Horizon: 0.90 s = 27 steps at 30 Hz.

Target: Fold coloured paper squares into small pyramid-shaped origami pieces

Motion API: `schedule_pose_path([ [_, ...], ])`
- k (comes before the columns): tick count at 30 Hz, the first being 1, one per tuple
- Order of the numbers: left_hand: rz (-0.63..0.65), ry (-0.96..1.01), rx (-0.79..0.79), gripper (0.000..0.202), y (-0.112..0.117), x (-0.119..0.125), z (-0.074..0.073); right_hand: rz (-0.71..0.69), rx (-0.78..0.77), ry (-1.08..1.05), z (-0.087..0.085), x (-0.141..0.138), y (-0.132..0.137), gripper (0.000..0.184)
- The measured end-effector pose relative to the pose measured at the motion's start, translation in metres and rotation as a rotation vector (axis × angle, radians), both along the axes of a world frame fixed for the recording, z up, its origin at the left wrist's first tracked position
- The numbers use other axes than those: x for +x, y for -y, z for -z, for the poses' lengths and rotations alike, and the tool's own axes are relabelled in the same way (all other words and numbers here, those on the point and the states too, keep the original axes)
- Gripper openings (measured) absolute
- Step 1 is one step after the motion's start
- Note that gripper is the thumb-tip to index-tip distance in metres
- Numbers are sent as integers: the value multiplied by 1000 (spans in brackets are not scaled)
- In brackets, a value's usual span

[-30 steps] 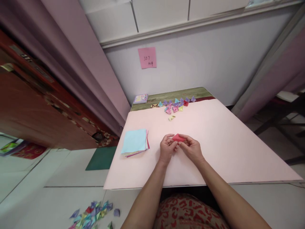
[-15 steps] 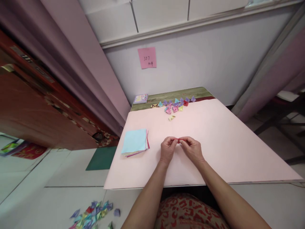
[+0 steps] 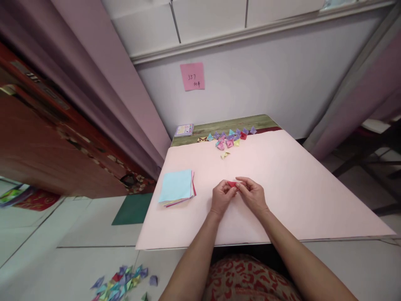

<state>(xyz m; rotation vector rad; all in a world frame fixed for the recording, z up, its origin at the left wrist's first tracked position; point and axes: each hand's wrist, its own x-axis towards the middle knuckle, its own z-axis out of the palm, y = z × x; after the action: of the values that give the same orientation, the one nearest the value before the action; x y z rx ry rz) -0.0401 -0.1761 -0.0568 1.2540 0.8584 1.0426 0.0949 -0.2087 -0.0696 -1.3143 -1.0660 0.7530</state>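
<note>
A small folded piece of red paper [image 3: 232, 184] is pinched between my two hands, just above the pink table cover. My left hand [image 3: 222, 196] grips its left side between thumb and fingers. On the right, my right hand [image 3: 251, 195] has thumb and fingertips against the paper's other end, its index finger lifted a little. Parts of the paper are hidden by my fingers. Left of my hands lies a stack of square paper sheets [image 3: 176, 186], light blue on top. Beyond my hands sits a pale yellow folded paper piece [image 3: 225, 155].
Several colourful folded paper pieces [image 3: 230, 143] cluster at the table's far side. A small stack of cards [image 3: 184, 130] is at the far left corner. More folded pieces [image 3: 120, 282] lie on the floor, left of the table [image 3: 300, 200]. A pink note [image 3: 192, 76] hangs on the wall.
More of the red paper shows between my hands now. My right index finger has lifted off it, and my left fingers have shifted slightly.
</note>
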Motion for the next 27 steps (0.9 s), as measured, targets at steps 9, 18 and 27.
schedule_pose_path([
  [9,-120,51,-28,40,-3,0,6,203,195,599,-7,-5,4,22],
  [18,-180,-171,198,34,2,1,5,161,78,597,-8,-6,7,18],
  [27,136,-17,107,29,5,-3,-8,-231,-4,-20,-11,10,4,30],
])
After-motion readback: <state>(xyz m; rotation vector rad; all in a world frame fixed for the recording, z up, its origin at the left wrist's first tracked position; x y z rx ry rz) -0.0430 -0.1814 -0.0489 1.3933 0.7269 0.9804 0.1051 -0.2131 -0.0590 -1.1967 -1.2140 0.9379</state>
